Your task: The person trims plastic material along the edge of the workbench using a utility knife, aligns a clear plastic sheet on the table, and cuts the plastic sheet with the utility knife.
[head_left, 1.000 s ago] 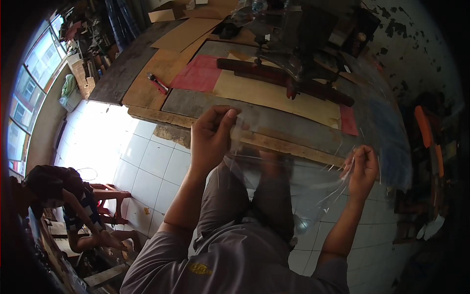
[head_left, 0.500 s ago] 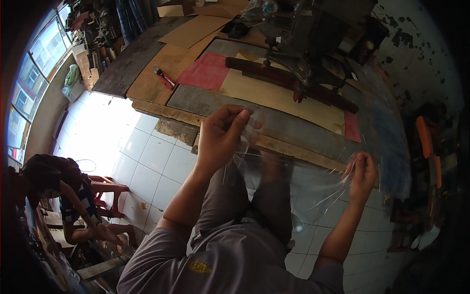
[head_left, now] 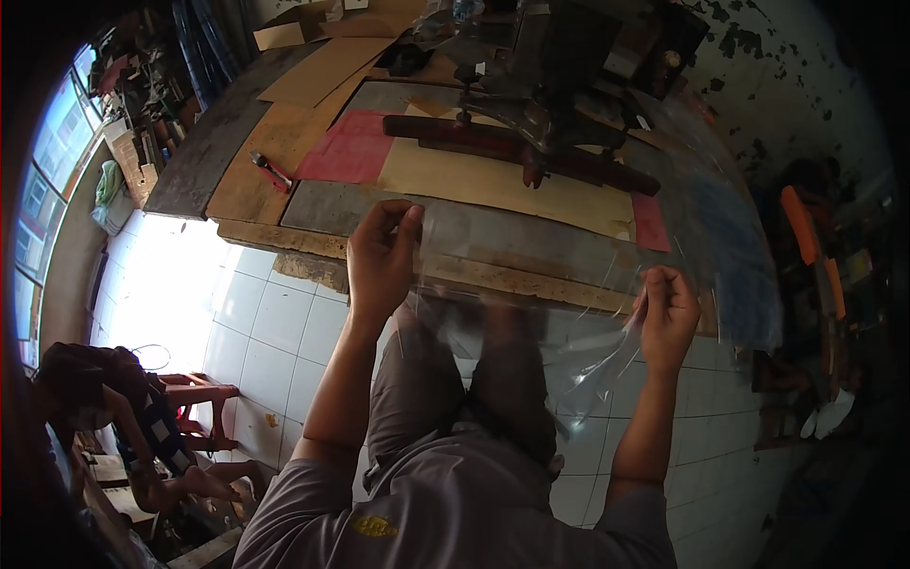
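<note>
We hold clear film (head_left: 599,372) between our hands, by the worktable's (head_left: 284,239) near edge.
Our left hand (head_left: 377,261) pinches one side, our right hand (head_left: 669,318) closes on the other; wide spacing probably stops limp film folding together.

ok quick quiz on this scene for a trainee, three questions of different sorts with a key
1. True or false: the left hand and the right hand both hold the clear plastic.
2. What colour is the strip between the red ends on the bench? a) green b) white c) yellow
3. Fill in: the hand nearer the red tool is the ____ one.

Key: 1 true; 2 c; 3 left
</note>
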The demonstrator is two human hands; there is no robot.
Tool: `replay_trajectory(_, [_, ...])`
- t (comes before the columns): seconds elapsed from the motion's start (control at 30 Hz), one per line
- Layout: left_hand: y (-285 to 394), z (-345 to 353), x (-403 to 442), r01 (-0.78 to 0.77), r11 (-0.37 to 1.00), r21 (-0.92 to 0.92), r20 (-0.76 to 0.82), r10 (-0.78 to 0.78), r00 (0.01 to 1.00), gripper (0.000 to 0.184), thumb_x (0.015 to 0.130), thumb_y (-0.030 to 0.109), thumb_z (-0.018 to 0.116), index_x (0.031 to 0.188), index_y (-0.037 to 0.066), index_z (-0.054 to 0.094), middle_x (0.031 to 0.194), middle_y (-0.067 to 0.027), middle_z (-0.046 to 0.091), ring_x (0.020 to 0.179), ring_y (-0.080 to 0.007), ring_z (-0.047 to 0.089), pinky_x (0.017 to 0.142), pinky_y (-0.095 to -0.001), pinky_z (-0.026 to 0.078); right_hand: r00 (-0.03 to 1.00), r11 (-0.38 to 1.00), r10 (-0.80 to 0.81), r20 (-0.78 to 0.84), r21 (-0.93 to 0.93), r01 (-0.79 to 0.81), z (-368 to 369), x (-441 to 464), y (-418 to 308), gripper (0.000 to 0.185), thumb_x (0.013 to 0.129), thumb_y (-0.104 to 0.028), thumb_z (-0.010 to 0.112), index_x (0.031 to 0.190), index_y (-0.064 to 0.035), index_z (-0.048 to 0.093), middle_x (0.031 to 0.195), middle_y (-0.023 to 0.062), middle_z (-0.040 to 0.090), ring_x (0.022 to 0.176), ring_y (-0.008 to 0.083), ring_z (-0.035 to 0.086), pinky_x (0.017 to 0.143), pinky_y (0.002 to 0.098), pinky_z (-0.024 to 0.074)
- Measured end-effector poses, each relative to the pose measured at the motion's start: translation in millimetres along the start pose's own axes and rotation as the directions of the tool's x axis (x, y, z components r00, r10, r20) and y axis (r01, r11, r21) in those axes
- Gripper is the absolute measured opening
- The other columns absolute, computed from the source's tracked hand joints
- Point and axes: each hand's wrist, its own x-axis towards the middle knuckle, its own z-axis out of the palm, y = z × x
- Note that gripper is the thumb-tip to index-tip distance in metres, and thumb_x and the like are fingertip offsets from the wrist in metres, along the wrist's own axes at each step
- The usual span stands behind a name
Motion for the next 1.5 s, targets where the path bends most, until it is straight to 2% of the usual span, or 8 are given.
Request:
replay_trajectory(0.07, [-13.5, 0.9, 4.2, -0.101, 0.994, 0.030, -0.012, 0.102, 0.995, 0.020, 0.107, 0.018, 0.068, 0.110, -0.002, 0.069, 0.085, -0.0024, 0.071, 0.063, -0.0057, 0.059, 0.056, -0.0256, 0.047, 1.000, 1.000, 0.008, 0.010, -0.017, -0.008, 2.3, 1.1, 2.0, 0.025, 0.109, -0.026, 0.065, 0.101, -0.0020, 0.067, 0.071, -0.0022, 0.060, 0.059, 0.0042, 0.055, 0.051, 0.0219, 0.0422])
replay_trajectory(0.27, [-1.1, 3.7, 20.6, -0.010, 0.941, 0.337, 0.040, -0.003, 0.999, 0.028, 0.103, 0.025, 0.071, 0.104, -0.004, 0.072, 0.081, -0.0102, 0.074, 0.071, -0.0118, 0.070, 0.066, -0.0305, 0.054, 0.990, 0.985, 0.105, 0.095, -0.147, -0.090, 9.3, 26.8, 12.2, 0.031, 0.109, -0.029, 0.066, 0.096, -0.0004, 0.068, 0.069, -0.0012, 0.060, 0.059, 0.0055, 0.054, 0.054, 0.0251, 0.0431])
replay_trajectory(0.57, [-51.4, 36.9, 102.5, -0.194, 0.704, 0.684, 0.228, 0.047, 0.973, 0.024, 0.096, 0.023, 0.073, 0.099, 0.000, 0.075, 0.084, -0.0211, 0.076, 0.082, -0.0408, 0.075, 0.073, -0.0477, 0.056, 0.971, 0.827, -0.051, 0.234, -0.535, 0.172, 29.6, 136.9, 99.5, 0.027, 0.096, -0.025, 0.077, 0.098, 0.0015, 0.078, 0.079, 0.0163, 0.075, 0.067, 0.0235, 0.071, 0.064, 0.0369, 0.0516])
replay_trajectory(0.83, [-55.5, 52.4, 122.6, -0.263, 0.650, 0.713, 0.280, 0.080, 0.957, 0.018, 0.097, 0.023, 0.072, 0.102, 0.006, 0.074, 0.076, -0.0168, 0.074, 0.075, -0.0340, 0.075, 0.071, -0.0442, 0.057, 0.984, 0.741, 0.005, 0.178, -0.661, 0.116, 56.2, 148.5, 78.2, 0.013, 0.091, -0.015, 0.079, 0.095, -0.0032, 0.073, 0.078, 0.0143, 0.069, 0.071, 0.0301, 0.070, 0.064, 0.0430, 0.0516])
replay_trajectory(0.93, [-60.3, 49.8, 127.5, -0.251, 0.657, 0.711, 0.336, -0.004, 0.942, 0.018, 0.098, 0.022, 0.070, 0.103, 0.006, 0.074, 0.072, -0.0140, 0.074, 0.065, -0.0281, 0.075, 0.066, -0.0413, 0.057, 0.927, 0.691, -0.288, 0.242, -0.617, 0.376, 54.9, 149.6, 96.3, 0.010, 0.093, -0.012, 0.077, 0.096, -0.0044, 0.072, 0.089, 0.0145, 0.067, 0.080, 0.0330, 0.070, 0.070, 0.0447, 0.0532])
replay_trajectory(1.07, [-51.6, 49.1, 127.4, -0.164, 0.716, 0.678, 0.353, -0.121, 0.928, 0.017, 0.098, 0.019, 0.068, 0.103, 0.004, 0.075, 0.072, -0.0144, 0.074, 0.056, -0.0236, 0.073, 0.061, -0.0393, 0.057, 0.933, 0.695, -0.205, 0.296, -0.628, 0.352, 52.0, 149.5, 96.4, 0.009, 0.095, -0.011, 0.074, 0.097, -0.0027, 0.073, 0.100, 0.0151, 0.066, 0.089, 0.0349, 0.069, 0.076, 0.0454, 0.0540])
replay_trajectory(1.33, [-59.1, 32.8, 133.0, -0.335, 0.727, 0.599, 0.476, 0.012, 0.879, 0.022, 0.096, 0.014, 0.068, 0.110, -0.001, 0.077, 0.082, -0.0168, 0.075, 0.069, -0.0244, 0.073, 0.066, -0.0379, 0.056, 0.918, 0.754, -0.017, 0.397, -0.598, 0.273, 30.2, 145.0, 76.6, 0.020, 0.101, -0.013, 0.068, 0.118, -0.0065, 0.078, 0.102, 0.0147, 0.069, 0.091, 0.0348, 0.072, 0.081, 0.0422, 0.0555])
replay_trajectory(1.5, [-59.5, 36.1, 138.2, -0.255, 0.793, 0.553, 0.479, -0.052, 0.876, 0.024, 0.096, 0.012, 0.067, 0.114, -0.001, 0.076, 0.083, -0.0167, 0.075, 0.066, -0.0215, 0.069, 0.066, -0.0362, 0.055, 0.898, 0.727, -0.132, 0.419, -0.575, 0.375, 29.0, 151.2, 94.4, 0.022, 0.102, -0.012, 0.067, 0.120, -0.0070, 0.078, 0.104, 0.0152, 0.071, 0.094, 0.0340, 0.072, 0.082, 0.0409, 0.0558])
